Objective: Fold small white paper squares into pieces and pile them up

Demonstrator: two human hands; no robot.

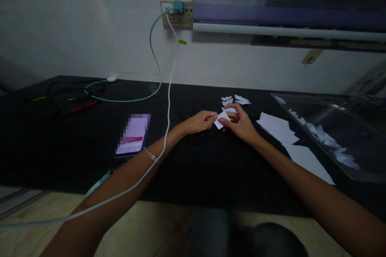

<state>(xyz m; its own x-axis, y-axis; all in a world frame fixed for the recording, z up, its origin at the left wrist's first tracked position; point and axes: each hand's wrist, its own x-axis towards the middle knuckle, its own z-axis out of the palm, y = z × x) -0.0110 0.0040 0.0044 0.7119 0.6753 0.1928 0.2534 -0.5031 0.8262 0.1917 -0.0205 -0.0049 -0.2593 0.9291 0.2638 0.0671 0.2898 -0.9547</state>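
Above the dark countertop, a small folded square of white paper (222, 121) is held between my two hands, one corner pointing down. My left hand (201, 122) pinches its left corner with thumb and fingertips. On the other side, my right hand (239, 122) has its thumb on the paper's face and its fingers behind, the index finger raised. Just behind the right hand lie several small folded paper pieces (242, 100) with pointed ends. To the right rests a stack of loose white paper sheets (276, 124), with a larger sheet (307, 162) nearer me.
A lit phone (132, 136) lies left of my left forearm. A white cable (169, 100) runs from the wall socket (176, 14) across that forearm. A teal cable (129, 100) and a red pen-like item (84, 107) lie further left. At right is a metal sink (346, 108).
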